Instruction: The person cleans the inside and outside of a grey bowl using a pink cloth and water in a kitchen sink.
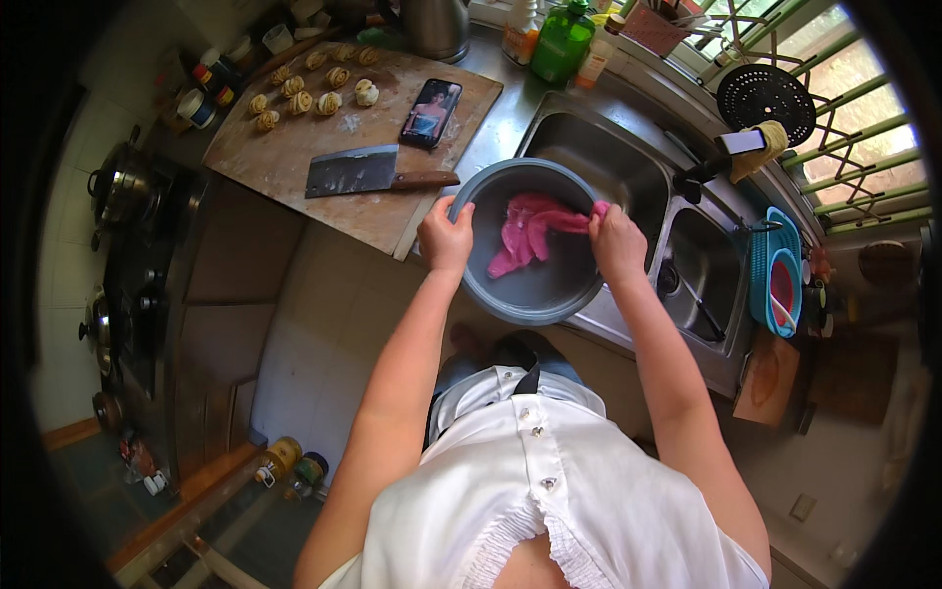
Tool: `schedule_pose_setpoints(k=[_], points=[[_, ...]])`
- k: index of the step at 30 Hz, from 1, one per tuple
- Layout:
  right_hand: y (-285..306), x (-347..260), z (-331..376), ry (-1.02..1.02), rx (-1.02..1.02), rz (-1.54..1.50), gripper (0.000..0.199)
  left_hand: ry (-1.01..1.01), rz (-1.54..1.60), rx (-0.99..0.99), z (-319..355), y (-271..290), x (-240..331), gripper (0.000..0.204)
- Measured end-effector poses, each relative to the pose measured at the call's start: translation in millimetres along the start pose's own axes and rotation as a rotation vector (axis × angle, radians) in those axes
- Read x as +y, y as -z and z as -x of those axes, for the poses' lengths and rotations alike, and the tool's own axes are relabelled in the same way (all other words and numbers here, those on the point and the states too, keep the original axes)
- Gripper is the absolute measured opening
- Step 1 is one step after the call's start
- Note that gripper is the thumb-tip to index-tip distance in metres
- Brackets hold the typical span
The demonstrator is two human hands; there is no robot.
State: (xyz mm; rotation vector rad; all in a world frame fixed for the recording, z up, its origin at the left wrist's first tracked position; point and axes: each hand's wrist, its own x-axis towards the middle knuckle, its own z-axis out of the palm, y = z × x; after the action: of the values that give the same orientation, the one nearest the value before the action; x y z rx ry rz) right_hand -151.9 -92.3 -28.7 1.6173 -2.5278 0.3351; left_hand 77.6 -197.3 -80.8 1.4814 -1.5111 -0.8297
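A round grey basin [542,294] sits at the near edge of the steel sink [616,157]. My left hand [444,236] grips its left rim, fingers curled over the edge. My right hand [615,243] is at the basin's right rim and pinches a bright pink cloth [530,231], which hangs down into the basin against its inner wall.
On the wooden board [294,157] to the left lie a cleaver [365,174], a phone [430,112] and several small dough rolls [299,93]. Bottles [561,41] stand behind the sink. A second sink bowl [702,275], a blue basket [780,270] and a stove [128,265] flank the area.
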Motion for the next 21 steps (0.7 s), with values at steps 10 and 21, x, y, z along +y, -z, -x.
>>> schedule_pose_setpoints(k=[10, 21], points=[[-25, 15, -53, 0.375, 0.119, -0.259, 0.016, 0.184, 0.154, -0.074, 31, 18, 1, 0.027], [-19, -29, -113, 0.897, -0.174, -0.343, 0.018, -0.229, -0.415, -0.441, -58, 0, 50, 0.037]])
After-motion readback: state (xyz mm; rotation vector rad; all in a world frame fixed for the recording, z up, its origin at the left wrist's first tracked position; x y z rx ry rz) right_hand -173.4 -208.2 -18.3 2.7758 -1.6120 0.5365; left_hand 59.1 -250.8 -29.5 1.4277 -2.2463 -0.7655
